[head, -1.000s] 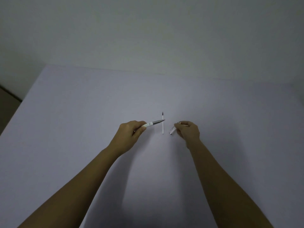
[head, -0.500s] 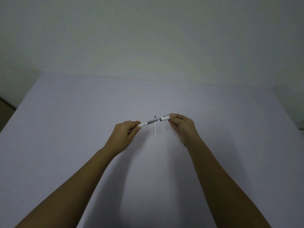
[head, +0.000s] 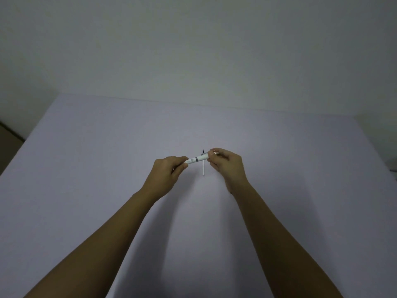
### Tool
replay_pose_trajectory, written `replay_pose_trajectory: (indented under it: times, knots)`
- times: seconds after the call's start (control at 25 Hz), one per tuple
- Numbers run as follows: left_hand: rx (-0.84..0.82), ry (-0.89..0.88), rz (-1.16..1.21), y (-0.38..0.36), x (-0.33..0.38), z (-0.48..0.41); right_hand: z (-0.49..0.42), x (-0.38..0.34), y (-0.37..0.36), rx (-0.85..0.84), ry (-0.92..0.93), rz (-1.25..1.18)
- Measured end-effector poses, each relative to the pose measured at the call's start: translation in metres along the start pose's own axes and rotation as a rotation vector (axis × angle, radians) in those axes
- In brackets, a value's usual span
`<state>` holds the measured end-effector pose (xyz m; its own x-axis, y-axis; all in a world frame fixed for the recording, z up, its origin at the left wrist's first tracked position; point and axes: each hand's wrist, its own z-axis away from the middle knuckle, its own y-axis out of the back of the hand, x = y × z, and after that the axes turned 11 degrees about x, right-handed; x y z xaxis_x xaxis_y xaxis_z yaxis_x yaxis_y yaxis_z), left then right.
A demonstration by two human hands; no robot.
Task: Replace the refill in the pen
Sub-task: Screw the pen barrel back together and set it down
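Since half a second ago the two hands have come together: the cap piece that the right hand carried now sits over the grey front of the pen, and no gap shows between the two parts. The left hand pinches the back end of the pen between thumb and fingers. The right hand pinches the front end in the same way, fingers closed on it. The pen is held in the air above the table, a little tilted, its right end higher.

A thin white refill with a dark tip lies on the table just behind and below the pen, pointing away from the person. Nobody touches it.

I judge that the step in hand is closing the pen, probably with one refill already inside, so the task looks near its end. The next move likely calls for pushing or turning the two parts until they sit tight, keeping them in one line.

There is a small grey mark on the white barrel, but it is too small to read.
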<state>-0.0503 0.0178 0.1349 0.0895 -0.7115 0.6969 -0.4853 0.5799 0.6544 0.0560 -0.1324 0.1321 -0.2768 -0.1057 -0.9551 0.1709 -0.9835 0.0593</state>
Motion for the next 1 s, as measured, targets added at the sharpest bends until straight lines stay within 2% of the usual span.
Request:
replay_pose_trajectory:
  times: [0.12,0.24,0.32,0.44,0.56,0.68,0.8,1.0]
  knots:
    - [0.01,-0.013,-0.017,-0.001,-0.001,0.003,0.0,0.0,-0.001,-0.022,0.073,0.092]
    - [-0.076,-0.046,-0.16,-0.004,-0.006,0.003,-0.007,0.0,0.0,-0.092,0.071,0.105]
    - [-0.142,-0.011,-0.203,-0.011,-0.011,0.003,-0.011,0.006,-0.002,-0.091,0.125,0.235]
    - [-0.186,0.184,-0.12,-0.031,-0.02,0.004,-0.021,0.029,-0.005,-0.028,0.317,0.616]
    - [-0.185,0.411,-0.076,-0.057,-0.03,0.004,-0.033,0.067,-0.003,-0.122,0.356,0.886]
    - [-0.123,0.506,-0.121,-0.088,-0.039,-0.005,-0.049,0.107,0.004,-0.167,0.384,1.13]
    - [-0.075,0.512,-0.164,-0.114,-0.045,-0.018,-0.058,0.132,0.009,-0.164,0.42,1.23]
    - [-0.034,0.401,-0.319,-0.134,-0.054,-0.026,-0.06,0.149,0.011,-0.108,0.499,1.228]
